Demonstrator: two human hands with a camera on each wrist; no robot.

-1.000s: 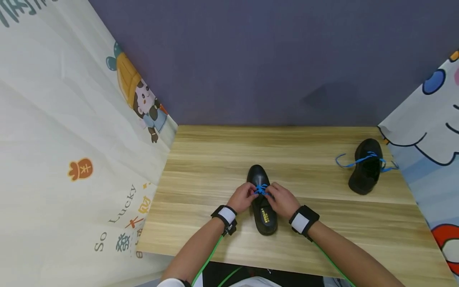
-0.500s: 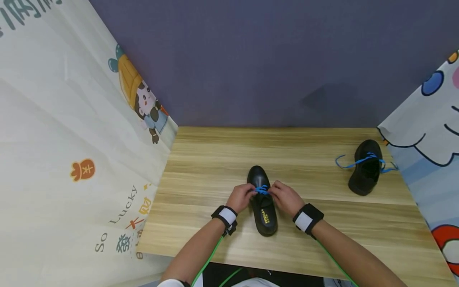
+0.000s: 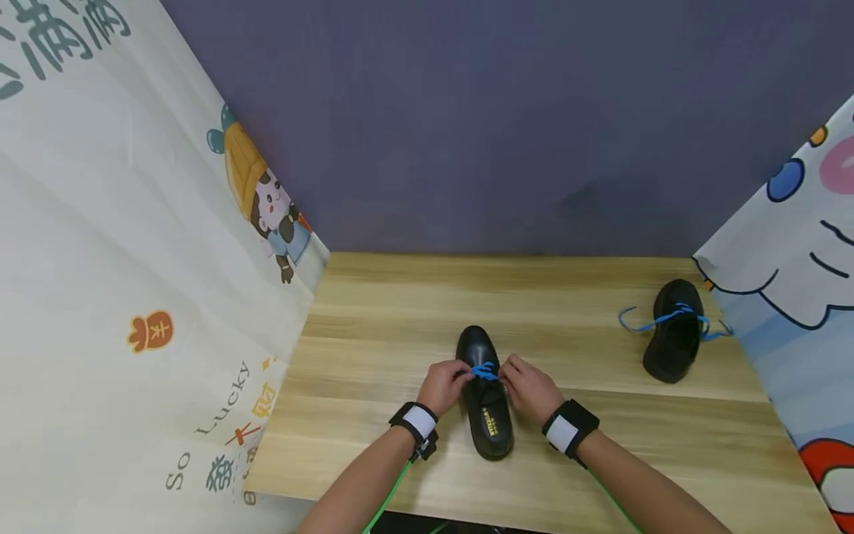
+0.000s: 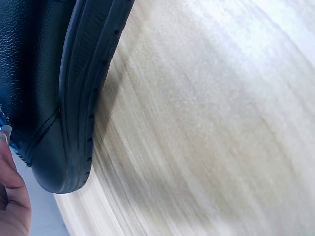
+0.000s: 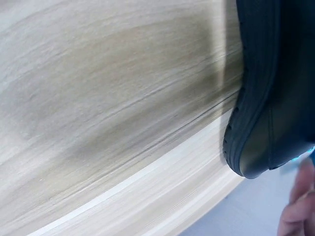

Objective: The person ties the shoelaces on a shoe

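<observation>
So there's a black shoe (image 3: 485, 393) sitting low in the middle of the head view on a pale wood-grain worktop (image 3: 373, 348), toe pointing to the back wall. Smooth, slightly shiny leather-look upper, rounded toe, a ribbed rubber sole that shows up nicely in both wrist views, and a yellow label on the insole. The bright blue lace (image 3: 485, 371) is thin and flat. The left hand (image 3: 443, 386) and the right hand (image 3: 530, 387) sit either side of the shoe, fingers curled in, each pinching the lace over the tongue. Both wrists wear black straps with white patches, green cables trailing off.

A second black shoe (image 3: 672, 340) sits well apart at the right of the frame, its blue lace splayed loose on the wood. Printed cartoon sheets hang on both sides, crinkly fabric, against a flat purple-grey wall.

Hard to make out whether there's a knot; fingers cover it. Wrist views are blurry, showing only fingertips at the edge.
</observation>
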